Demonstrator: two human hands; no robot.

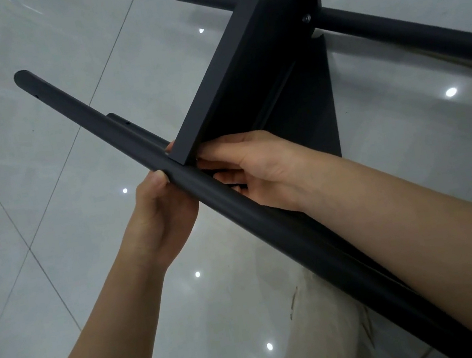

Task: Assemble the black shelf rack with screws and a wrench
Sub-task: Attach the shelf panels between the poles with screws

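A long black tube [84, 119] of the shelf rack runs from upper left to lower right across the view. My left hand [163, 219] grips it from below, thumb on top, just beside the corner of a black shelf panel [243, 62]. My right hand [248, 167] reaches behind the tube at that corner, fingers curled around something I cannot make out. A second tube [129, 128] lies behind the first. A third tube [409, 28] at the upper right is fixed to the panel by a screw [307, 18].
Glossy grey floor tiles [60, 239] with reflected ceiling lights lie under everything. A light trouser leg [326, 335] shows at the bottom, below the tube.
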